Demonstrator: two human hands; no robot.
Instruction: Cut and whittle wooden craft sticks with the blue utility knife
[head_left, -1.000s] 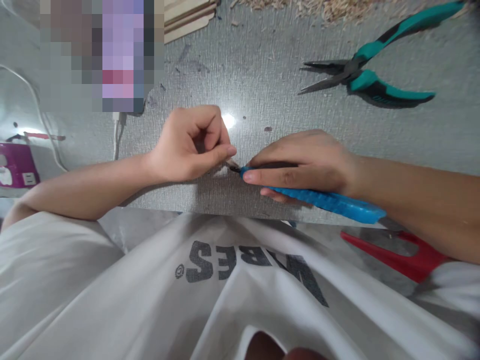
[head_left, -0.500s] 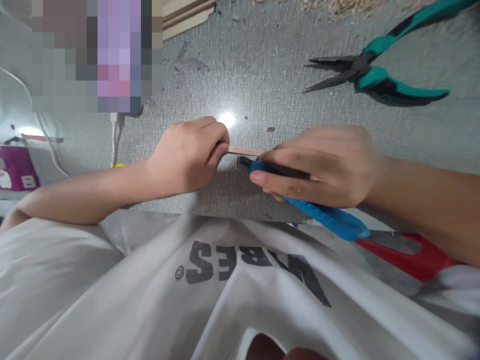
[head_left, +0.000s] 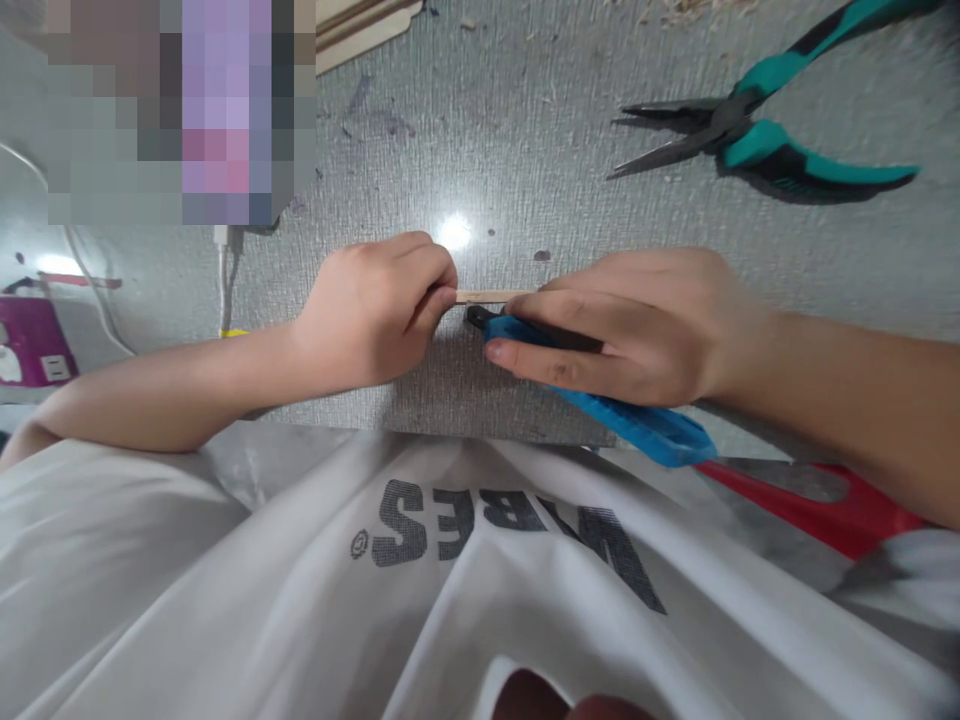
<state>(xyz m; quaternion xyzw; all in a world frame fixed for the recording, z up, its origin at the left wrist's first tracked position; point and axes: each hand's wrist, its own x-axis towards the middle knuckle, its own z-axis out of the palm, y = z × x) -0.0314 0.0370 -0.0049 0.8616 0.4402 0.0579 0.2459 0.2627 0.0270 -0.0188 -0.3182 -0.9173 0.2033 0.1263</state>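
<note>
My left hand is closed in a pinch on the left end of a thin, pale wooden stick. In my right hand is a blue utility knife, gripped with its dark tip at the stick's lower edge, close to my left fingertips. The knife's handle slants down to the right, out below the palm. The fingers of my right hand cover the stick's right end. Whether the blade cuts into the wood is too small to tell.
Needle-nose pliers with teal and black handles lie spread at the upper right. Wood strips and shavings are at the far side. A white cable, a purple socket block and a red object surround the work.
My right hand has slid a little to the left along the stick with the utility knife, bringing its tip nearer my left fingers. My left hand has stayed almost still.
</note>
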